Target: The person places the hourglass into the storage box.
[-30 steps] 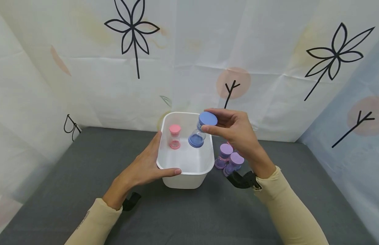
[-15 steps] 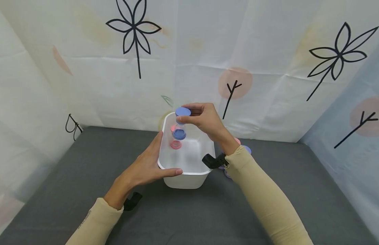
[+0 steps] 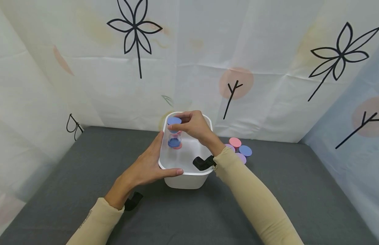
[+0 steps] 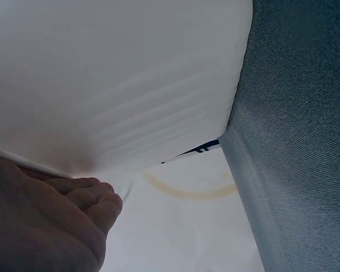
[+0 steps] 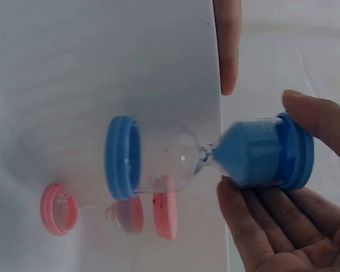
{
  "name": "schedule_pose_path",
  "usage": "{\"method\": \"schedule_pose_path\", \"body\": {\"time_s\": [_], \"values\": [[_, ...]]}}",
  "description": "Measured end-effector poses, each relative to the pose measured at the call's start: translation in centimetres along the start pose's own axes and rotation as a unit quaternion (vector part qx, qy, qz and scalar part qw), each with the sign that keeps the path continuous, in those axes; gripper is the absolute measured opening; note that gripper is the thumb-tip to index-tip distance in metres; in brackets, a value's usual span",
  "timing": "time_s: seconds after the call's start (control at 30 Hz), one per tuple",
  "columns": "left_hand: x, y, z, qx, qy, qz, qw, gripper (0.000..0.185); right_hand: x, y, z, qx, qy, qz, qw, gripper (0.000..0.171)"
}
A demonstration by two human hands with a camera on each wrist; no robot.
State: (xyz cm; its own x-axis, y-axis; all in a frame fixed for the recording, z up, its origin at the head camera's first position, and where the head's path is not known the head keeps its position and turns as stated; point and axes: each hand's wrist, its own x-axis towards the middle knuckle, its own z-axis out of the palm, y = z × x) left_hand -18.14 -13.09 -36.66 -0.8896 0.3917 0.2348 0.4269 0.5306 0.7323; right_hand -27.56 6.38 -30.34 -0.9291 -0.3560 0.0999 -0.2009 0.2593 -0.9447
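Observation:
My right hand [image 3: 180,124] pinches the top cap of a blue sand timer [image 3: 174,133] and holds it upright, low inside the white tub [image 3: 189,178]. In the right wrist view the blue timer [image 5: 207,152] hangs between thumb and fingers [image 5: 260,232], its blue sand in the bulb by my hand. A pink sand timer [image 5: 110,211] stands on the tub floor just beyond it; in the head view it is mostly hidden. My left hand [image 3: 146,166] grips the tub's near left corner, thumb along the front rim. The left wrist view shows the tub wall [image 4: 130,85] against my fingers [image 4: 90,195].
Right of the tub stand pink [image 3: 235,142], blue [image 3: 245,150] and purple [image 3: 241,157] sand timers, close together on the grey table [image 3: 299,190]. Printed fabric walls close the table in at the back and both sides.
My right hand has carried the blue timer left and down, from above the tub's right rim into the tub, close to the pink timer. The left hand has kept its hold.

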Motion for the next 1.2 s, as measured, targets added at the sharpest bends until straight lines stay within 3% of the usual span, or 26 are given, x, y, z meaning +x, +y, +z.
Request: {"method": "schedule_pose_path", "body": {"time_s": [0.37, 0.7, 0.97, 1.2], "values": [[0.0, 0.3, 0.0, 0.012, -0.002, -0.007, 0.9999, 0.131, -0.1, 1.0, 0.3, -0.053, -0.016, -0.001, 0.998, 0.040], [0.0, 0.0, 0.1, -0.003, -0.009, 0.007, 0.9999, 0.127, 0.1, 1.9, 0.6, -0.112, -0.069, 0.012, 0.991, 0.039], [0.0, 0.1, 0.0, 0.003, -0.006, 0.003, 1.0000, 0.126, 0.2, 2.0, 0.6, -0.149, -0.071, 0.050, 0.985, 0.044], [0.1, 0.0, 0.1, 0.005, -0.005, 0.011, 0.9999, 0.127, 0.2, 2.2, 0.7, -0.159, -0.066, 0.055, 0.984, 0.047]]}}
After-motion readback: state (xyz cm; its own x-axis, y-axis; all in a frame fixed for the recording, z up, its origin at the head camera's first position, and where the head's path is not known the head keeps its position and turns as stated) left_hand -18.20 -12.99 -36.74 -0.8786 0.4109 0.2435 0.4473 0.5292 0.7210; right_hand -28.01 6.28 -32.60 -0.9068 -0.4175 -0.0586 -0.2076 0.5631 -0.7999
